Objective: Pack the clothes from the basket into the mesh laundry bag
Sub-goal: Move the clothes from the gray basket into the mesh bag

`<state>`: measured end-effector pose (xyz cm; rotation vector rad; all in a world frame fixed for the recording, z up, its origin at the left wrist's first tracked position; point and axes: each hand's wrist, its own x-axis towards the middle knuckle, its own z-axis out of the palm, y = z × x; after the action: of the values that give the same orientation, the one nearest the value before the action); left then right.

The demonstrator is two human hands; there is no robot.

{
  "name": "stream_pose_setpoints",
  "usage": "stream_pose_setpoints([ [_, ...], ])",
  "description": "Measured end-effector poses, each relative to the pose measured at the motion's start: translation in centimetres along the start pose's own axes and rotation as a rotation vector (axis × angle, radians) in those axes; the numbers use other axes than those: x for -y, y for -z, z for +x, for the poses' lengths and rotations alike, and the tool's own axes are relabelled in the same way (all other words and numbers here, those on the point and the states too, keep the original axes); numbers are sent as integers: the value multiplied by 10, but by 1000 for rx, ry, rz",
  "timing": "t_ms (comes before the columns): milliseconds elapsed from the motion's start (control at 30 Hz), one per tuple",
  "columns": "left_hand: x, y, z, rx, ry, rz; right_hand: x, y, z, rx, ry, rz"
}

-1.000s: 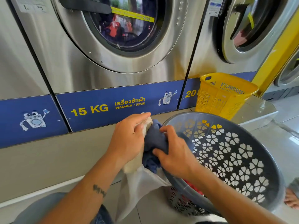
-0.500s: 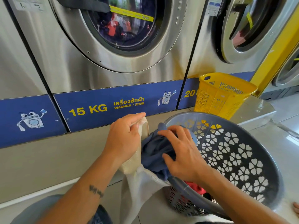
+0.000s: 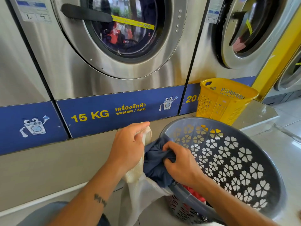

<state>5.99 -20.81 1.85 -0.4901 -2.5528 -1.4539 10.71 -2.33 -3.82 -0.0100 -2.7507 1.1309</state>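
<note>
From the head view, the left hand [image 3: 128,147] is pinching the mesh laundry bag [image 3: 140,191] open beside the grey basket [image 3: 244,162]. The right hand [image 3: 180,163] is holding the blue cloth [image 3: 156,165] tight in its grip, right at the bag's mouth. It is best pushing the cloth deep while holding the mouth wide.

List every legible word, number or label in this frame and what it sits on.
"15 KG" on the blue panel under the middle washer.
"WASHER /" there too, with Thai and Chinese script beside it.
"20", cut off by the yellow basket, on the next blue panel.
White stickers on the washers: too small to read.
</note>
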Motion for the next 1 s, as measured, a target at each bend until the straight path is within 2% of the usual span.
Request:
stream_pose_setpoints([
  [100, -6, -1, 2, -11, -37, -17, 26, -2, -1, -162, 134, 180],
  [167, -9, 3, 3, -25, -52, -53, 39, -8, -3, -160, 207, 208],
  [200, -10, 6, 4, -31, -54, -75, 41, -14, -5, -100, 243, 207],
  [233, -10, 9, 4, -33, -59, -98, 38, -21, -6, -9, 289, 139],
  [300, -9, 14, 2, -11, -75, -124, 27, -37, -7, 162, 442, -242],
  [367, -8, 16, -1, 16, -86, -112, 19, -47, -5, 243, 538, -600],
  [400, -7, 18, -2, 17, -91, -100, 20, -47, -5, 269, 537, -653],
  [533, 1, 27, 2, -63, -78, -67, 31, -32, -5, 359, 459, -569],
  [667, 6, 32, 3, -119, -39, -47, 29, -15, -11, 348, 426, -459],
  [867, 4, 32, -2, -120, -49, -84, 26, -25, -4, 289, 412, -626],
  [933, 4, 31, -5, -107, -46, -91, 31, -31, 1, 215, 434, -525],
  [1000, 3, 29, -8, -85, -44, -98, 35, -38, 5, 111, 383, -290],
])
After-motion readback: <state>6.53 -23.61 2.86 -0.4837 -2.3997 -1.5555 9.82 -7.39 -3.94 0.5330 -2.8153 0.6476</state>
